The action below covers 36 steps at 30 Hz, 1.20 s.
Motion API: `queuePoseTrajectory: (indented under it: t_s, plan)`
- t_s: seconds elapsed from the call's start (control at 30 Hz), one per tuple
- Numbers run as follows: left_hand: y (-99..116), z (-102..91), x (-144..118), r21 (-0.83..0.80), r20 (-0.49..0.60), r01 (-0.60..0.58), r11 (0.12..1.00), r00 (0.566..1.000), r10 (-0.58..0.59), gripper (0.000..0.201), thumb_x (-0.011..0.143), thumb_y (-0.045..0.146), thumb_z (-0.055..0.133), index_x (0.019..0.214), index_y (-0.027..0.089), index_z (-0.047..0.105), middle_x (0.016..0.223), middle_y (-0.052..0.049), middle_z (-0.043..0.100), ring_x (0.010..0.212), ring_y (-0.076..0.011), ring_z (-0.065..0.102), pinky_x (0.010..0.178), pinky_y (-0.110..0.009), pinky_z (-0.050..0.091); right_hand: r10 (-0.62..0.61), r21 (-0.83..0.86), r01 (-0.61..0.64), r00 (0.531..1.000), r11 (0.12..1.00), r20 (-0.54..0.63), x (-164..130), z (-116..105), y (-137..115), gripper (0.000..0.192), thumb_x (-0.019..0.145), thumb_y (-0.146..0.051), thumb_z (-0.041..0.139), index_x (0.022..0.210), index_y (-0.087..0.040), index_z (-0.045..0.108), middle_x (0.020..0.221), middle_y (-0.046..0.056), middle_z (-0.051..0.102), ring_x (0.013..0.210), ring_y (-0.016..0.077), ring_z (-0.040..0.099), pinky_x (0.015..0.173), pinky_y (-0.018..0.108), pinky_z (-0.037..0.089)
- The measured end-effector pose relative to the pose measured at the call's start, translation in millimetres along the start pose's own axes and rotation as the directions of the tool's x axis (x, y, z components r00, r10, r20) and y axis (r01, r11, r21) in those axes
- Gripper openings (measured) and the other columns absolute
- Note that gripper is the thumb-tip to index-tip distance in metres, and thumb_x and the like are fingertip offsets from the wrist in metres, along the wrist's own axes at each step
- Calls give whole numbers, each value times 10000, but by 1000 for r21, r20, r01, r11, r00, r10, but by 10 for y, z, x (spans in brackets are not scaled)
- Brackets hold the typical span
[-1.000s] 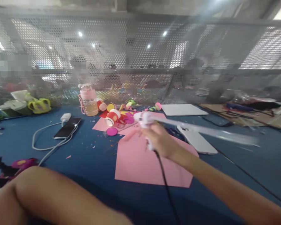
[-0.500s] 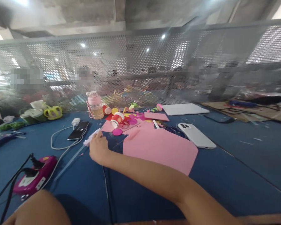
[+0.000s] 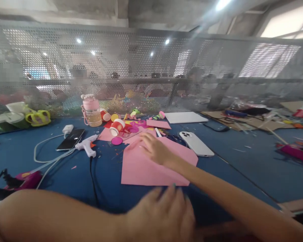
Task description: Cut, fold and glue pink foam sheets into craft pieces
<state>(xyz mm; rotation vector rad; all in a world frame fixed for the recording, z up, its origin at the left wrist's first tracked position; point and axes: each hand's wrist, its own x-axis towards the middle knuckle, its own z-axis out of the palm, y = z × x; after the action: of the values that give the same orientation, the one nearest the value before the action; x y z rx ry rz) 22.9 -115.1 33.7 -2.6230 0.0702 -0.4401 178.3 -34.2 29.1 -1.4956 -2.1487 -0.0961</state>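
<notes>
A large pink paper sheet (image 3: 146,168) lies on the blue table (image 3: 242,168) in front of me. My right hand (image 3: 155,149) rests flat on its far part, fingers spread, holding nothing. My left hand (image 3: 164,211) lies near the sheet's near edge, fingertips just touching it, empty. A white glue gun (image 3: 87,146) lies on the table to the left of the sheet, its black cord (image 3: 93,181) running toward me.
A white phone (image 3: 195,143) lies right of the sheet, a black phone (image 3: 70,139) with a white charger cable to the left. Paper cups and coloured scraps (image 3: 123,127) and a pink bottle (image 3: 91,111) stand behind. A perforated metal screen (image 3: 151,67) closes the table's far side.
My right hand set the glue gun down at the left, let it go and moved right onto the pink sheet. My left hand came up to the sheet's near edge.
</notes>
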Motion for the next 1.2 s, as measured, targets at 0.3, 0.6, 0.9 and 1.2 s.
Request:
queuePoseTrajectory:
  t_s: [0.3, 0.6, 0.9, 1.2]
  plan:
    - [-350, 284, 11, -310, 475, 389, 868, 854, -212, 798, 787, 623, 239, 1327, 35, 231, 1369, -221, 220, 1269, -341, 203, 996, -530, 189, 270, -272, -205, 935, 940, 230, -772, -6, 255, 588, 789, -256, 393, 1333, -57, 290, 1383, 131, 264, 1287, 218, 182, 1059, 358, 200]
    - [-803, 414, 234, 97, 420, 607, 789, 694, -585, 706, 812, 496, 385, 1276, -31, 315, 1316, -278, 302, 1223, -349, 305, 950, -477, 327, 502, -328, -423, 839, 845, 210, -813, 24, -292, 806, 766, -508, 376, 1316, 63, 230, 1366, 249, 207, 1268, 355, 141, 1001, 509, 212]
    - [-777, 473, 185, 23, 439, 604, 796, 709, -551, 706, 829, 522, 295, 1303, 1, 275, 1356, -254, 252, 1266, -326, 219, 991, -490, 264, 648, -556, -376, 619, 741, 445, -592, -55, -799, 955, 732, -630, 378, 1279, 139, 227, 1272, 372, 273, 1176, 486, 267, 897, 599, 259]
    - [-954, 466, 198, -75, 639, 482, 873, 695, -329, 423, 852, 322, 387, 1273, 284, 373, 1378, -189, 259, 1232, -381, 267, 895, -601, 287, 311, -443, -78, 818, 893, 484, -464, -223, -555, 399, 812, -399, 411, 852, -99, 671, 785, 202, 657, 693, 305, 620, 551, 397, 443]
